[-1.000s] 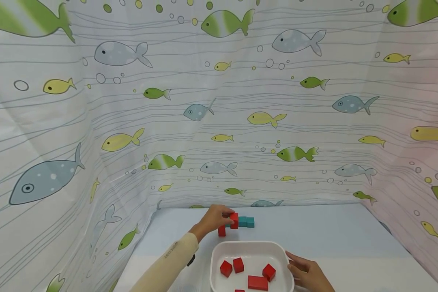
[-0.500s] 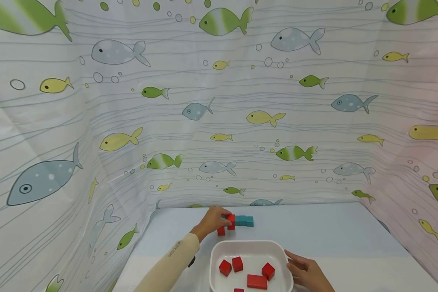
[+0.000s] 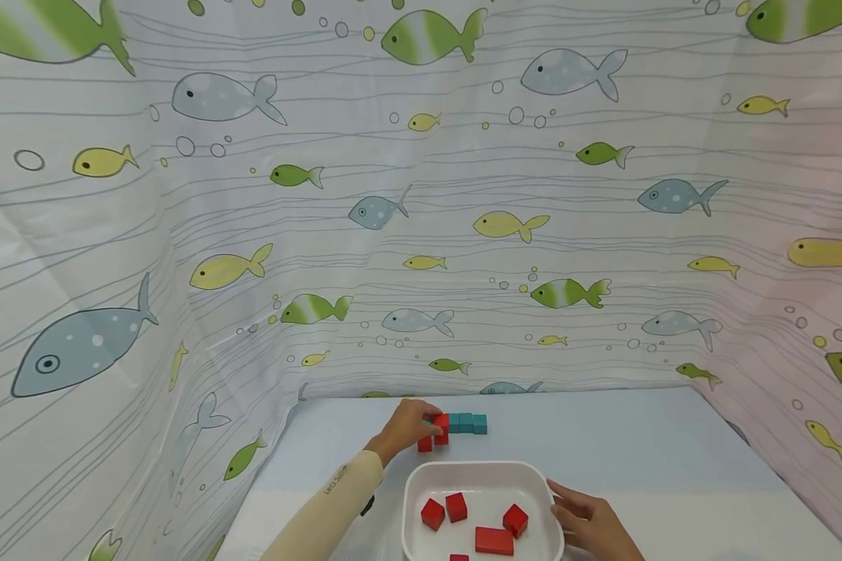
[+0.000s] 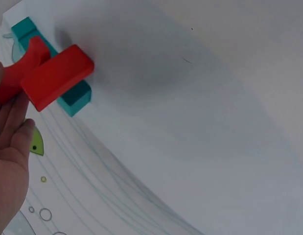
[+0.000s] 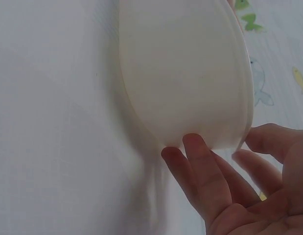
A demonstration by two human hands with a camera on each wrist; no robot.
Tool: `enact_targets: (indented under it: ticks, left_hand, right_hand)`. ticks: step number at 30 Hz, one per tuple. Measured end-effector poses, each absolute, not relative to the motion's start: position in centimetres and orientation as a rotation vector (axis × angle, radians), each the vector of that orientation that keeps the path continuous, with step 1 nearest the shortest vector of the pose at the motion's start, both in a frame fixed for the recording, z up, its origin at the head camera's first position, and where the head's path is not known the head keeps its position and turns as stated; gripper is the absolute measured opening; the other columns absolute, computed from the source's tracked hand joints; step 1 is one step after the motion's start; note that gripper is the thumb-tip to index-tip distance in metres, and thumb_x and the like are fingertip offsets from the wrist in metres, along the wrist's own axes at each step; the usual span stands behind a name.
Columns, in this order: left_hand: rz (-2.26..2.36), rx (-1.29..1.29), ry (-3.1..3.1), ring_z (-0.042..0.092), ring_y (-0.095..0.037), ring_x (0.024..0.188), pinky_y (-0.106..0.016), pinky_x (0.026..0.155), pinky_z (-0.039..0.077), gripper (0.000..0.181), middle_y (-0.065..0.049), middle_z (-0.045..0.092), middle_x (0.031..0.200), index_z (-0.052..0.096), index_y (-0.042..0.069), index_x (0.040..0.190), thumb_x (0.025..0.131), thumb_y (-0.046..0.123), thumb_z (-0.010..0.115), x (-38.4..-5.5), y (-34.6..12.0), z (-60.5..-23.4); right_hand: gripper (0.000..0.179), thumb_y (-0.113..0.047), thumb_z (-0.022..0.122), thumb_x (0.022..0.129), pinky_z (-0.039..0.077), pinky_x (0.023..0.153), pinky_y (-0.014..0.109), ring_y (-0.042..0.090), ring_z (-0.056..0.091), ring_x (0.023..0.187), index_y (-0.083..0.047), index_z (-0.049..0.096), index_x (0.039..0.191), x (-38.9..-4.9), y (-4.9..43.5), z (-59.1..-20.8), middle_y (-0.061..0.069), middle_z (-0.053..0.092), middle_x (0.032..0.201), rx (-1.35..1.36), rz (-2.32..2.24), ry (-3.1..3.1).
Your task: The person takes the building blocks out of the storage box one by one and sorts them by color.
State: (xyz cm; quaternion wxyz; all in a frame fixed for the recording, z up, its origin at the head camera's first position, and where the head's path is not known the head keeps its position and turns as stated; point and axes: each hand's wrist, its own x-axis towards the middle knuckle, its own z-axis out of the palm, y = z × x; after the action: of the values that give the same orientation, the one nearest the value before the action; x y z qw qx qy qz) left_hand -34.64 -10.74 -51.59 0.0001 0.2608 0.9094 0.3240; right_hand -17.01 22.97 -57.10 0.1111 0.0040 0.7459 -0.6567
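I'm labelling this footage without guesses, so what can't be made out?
Head: near end of the white tray and part of one red block, cut off by the bottom edge.
Head: part of the teal row, behind the left hand; left wrist: its middle, behind red pieces.
Head: sleeve lettering, too small to read surely.

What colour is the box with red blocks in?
The box is white; it shows best in the head view.

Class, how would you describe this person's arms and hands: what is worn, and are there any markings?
The left arm wears a cream sleeve with small dark lettering near the cuff, too small to read surely. A small black item shows beside the sleeve; what it is stays unclear. The left hand and right hand are ungloved.
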Motion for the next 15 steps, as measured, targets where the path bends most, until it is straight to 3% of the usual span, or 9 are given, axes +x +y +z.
enact_targets:
  ticks: [15]
  left_hand:
    - [1.048,0.787,2.83,0.065,-0.017,0.093,-0.031,0.081,0.056,0.034,-0.003,0.07,0.105,0.071,0.005,0.117,0.084,0.014,0.077,-34.4,-11.4,-53.0]
  right_hand:
    - [0.068,-0.032,0.065,0.094,0.056,0.076,0.047,0.037,0.066,0.101,0.004,0.038,0.145,-17.0,23.2,-57.3,0.03,0.058,0.125,-0.012,-1.939,2.175]
